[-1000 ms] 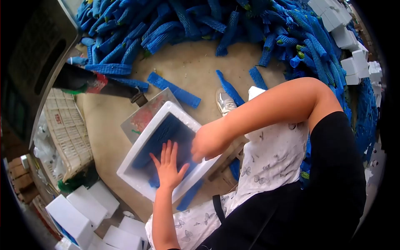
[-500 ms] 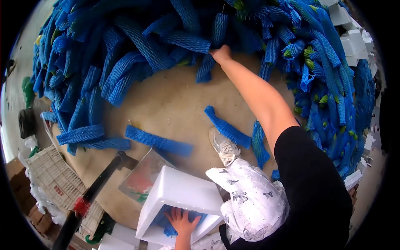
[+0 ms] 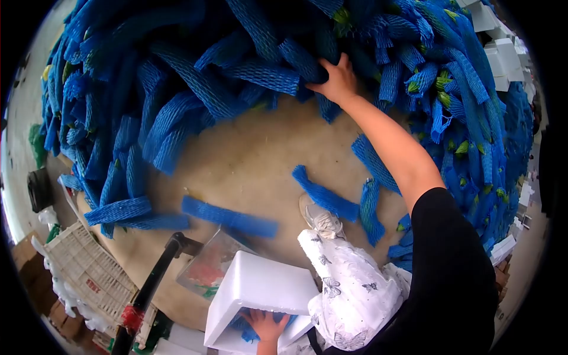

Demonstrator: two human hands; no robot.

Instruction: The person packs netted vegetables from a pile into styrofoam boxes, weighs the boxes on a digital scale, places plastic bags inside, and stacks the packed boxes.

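A large heap of long produce in blue foam-net sleeves (image 3: pixel 260 29) curves around the top and right of the view, with green tips poking out of some. My right hand (image 3: pixel 338 81) is at the heap's inner edge, thumb and fingers apart. It touches the lower end of one sleeved piece (image 3: pixel 299 58); part of the contact is hidden. My left hand (image 3: pixel 264 325) reaches into a white foam box (image 3: pixel 266 278), which lies tilted with its opening toward me. The fingers are spread over blue sleeved pieces (image 3: pixel 245 326) inside, partly hidden by the box wall.
Loose blue sleeved pieces (image 3: pixel 231 218) lie on the brown floor covering (image 3: pixel 254 160), several near my shoe (image 3: pixel 322 219). A black bar (image 3: pixel 152 281) with red tape and a clear-sided bin (image 3: pixel 213 260) stand left of the box. A cream plastic crate (image 3: pixel 89 275) is farther left.
My right hand has shifted right and its fingers have spread. The sleeved piece beside it now leans more to the left. My left hand stays in the box, and the view has shifted slightly.
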